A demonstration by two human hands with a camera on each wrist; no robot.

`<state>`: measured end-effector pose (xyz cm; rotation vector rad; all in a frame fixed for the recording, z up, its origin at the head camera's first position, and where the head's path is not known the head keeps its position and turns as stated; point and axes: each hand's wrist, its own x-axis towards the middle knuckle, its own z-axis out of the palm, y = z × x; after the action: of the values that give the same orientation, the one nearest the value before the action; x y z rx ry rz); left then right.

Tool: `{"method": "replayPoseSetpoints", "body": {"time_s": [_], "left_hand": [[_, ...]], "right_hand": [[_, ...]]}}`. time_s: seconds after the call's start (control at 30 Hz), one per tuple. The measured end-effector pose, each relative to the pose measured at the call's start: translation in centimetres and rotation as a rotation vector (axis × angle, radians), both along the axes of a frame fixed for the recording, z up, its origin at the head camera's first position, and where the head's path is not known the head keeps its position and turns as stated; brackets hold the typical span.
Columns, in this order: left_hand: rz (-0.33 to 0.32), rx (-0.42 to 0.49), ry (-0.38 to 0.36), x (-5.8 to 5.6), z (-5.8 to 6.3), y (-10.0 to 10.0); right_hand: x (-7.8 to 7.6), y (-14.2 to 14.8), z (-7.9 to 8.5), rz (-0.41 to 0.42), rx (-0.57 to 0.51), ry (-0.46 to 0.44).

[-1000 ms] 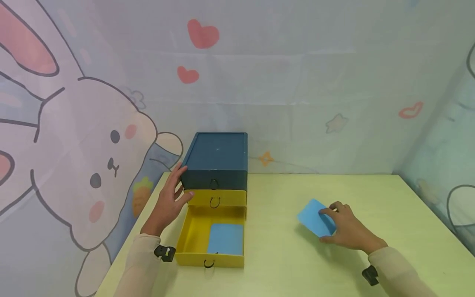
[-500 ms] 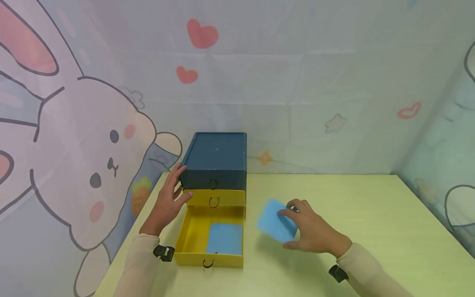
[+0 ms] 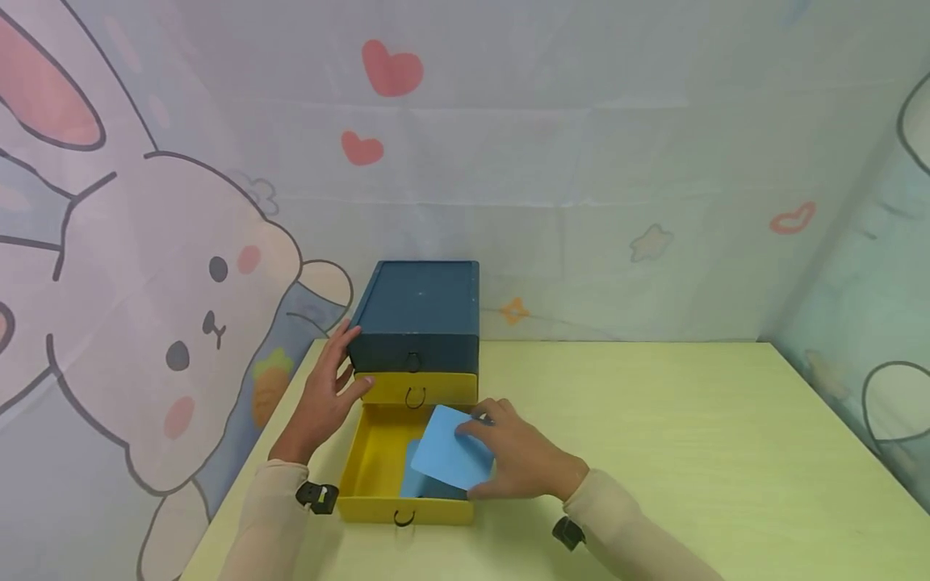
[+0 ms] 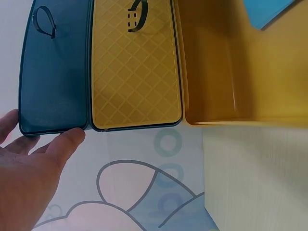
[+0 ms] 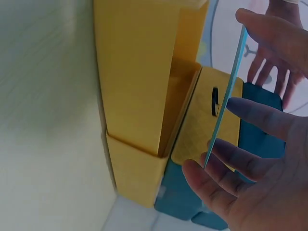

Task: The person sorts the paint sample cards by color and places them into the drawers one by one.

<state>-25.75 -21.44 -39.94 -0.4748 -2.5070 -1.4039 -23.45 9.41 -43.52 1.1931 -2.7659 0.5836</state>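
My right hand (image 3: pixel 523 456) pinches a thin, square light-blue card (image 3: pixel 445 453) by its edges, thumb at the near edge and fingertips at the far one. The card is tilted above the pulled-out yellow bottom drawer (image 3: pixel 436 511); the right wrist view shows it nearly edge-on. A second blue card (image 3: pixel 408 478) lies in that drawer, partly covered by the held one. My left hand (image 3: pixel 325 407) rests at the left side of the dark blue top drawer unit (image 3: pixel 414 351), fingers extended along it and thumb (image 4: pixel 70 142) near its front edge.
Between the top unit and the pulled-out drawer is a yellow middle drawer (image 3: pixel 381 389), pushed in, with a black loop handle (image 3: pixel 416 398). The stack stands on a pale yellow-green table (image 3: pixel 654 452). Behind hangs a cartoon-printed cloth (image 3: pixel 567 177) with a rabbit and hearts.
My right hand has carried the blue card leftward from over the table's right part to over the bottom drawer. My left hand stays at the stack's side.
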Motion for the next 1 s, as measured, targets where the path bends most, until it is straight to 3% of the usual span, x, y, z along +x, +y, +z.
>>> {"method": "replayPoseSetpoints", "body": {"time_s": [0.53,0.77,1.0], "left_hand": [[-0.002,0.005,0.014,-0.2,-0.2,0.0],[0.002,0.002,0.015,-0.2,-0.3,0.0],[-0.002,0.001,0.005,-0.2,-0.2,0.1]], "right_hand": [[-2.4,-5.0,-1.6,0.024,0.217,0.035],[-2.6,-6.2,-2.8,-0.012,0.438,0.147],[-2.4,-7.2,-3.4,-0.041,0.607,0.181]]}}
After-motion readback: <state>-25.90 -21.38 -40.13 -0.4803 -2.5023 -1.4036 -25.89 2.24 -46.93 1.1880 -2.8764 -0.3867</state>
